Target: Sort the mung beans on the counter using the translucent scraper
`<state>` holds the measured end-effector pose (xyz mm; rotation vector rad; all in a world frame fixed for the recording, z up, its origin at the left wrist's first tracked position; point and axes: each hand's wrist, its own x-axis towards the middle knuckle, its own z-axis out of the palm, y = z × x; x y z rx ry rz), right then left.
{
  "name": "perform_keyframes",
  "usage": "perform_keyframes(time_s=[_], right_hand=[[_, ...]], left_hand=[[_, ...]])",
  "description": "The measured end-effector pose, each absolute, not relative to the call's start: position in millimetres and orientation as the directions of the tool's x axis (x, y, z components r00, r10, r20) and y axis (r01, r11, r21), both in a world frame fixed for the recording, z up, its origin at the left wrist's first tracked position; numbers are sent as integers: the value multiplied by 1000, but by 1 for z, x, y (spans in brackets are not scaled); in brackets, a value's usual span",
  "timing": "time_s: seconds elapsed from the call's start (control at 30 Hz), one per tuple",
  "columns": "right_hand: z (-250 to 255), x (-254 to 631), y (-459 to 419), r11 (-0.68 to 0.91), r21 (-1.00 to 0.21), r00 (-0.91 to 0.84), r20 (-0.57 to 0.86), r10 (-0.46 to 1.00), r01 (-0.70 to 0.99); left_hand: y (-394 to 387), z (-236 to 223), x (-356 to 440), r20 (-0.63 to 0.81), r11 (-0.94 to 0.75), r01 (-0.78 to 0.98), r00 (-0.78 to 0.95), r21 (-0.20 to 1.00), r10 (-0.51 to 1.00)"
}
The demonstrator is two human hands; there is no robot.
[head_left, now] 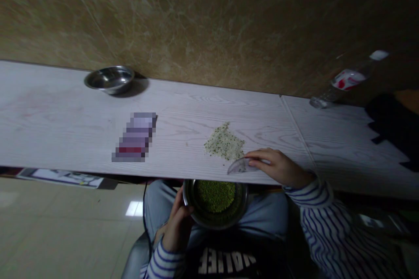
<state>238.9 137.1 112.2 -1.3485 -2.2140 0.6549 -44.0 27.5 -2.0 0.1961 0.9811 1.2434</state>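
A steel bowl (241, 205) with green mung beans (216, 196) in it sits over the lap, just below the table's front edge. My left hand (176, 224) grips this bowl by its left rim, thumb on the near side. On the table lies a loose pile of white grains, seemingly rice, mixed with green beans (224, 141). My right hand (281, 168) is closed on a clear, curved plastic piece (236, 166) at the pile's near right side, close to the table edge. Whether this piece is a scoop or a small dish, I cannot tell.
An empty steel bowl (109, 80) stands at the back left by the wall. A blurred-out flat object (135, 137) lies left of the pile. At the back right is a clear plastic bottle (348, 79), beside a dark item (389, 122). A seam crosses the table.
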Motion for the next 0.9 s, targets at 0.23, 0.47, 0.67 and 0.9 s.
perform_keyframes(time_s=[0.23, 0.47, 0.67, 0.9], right_hand=[[108, 215, 181, 442, -614, -487, 105, 867, 654], [105, 204, 202, 442, -670, -481, 142, 865, 596], [101, 221, 183, 286, -739, -190, 214, 958, 610], [79, 258, 180, 100, -811, 156, 229, 961, 577]], left_hand=[[25, -4, -42, -511, 368, -701, 7, 611, 860], [26, -7, -40, -503, 365, -704, 12, 609, 864], [27, -12, -40, -511, 380, -697, 22, 609, 859], [28, -17, -39, -490, 394, -694, 67, 602, 869]])
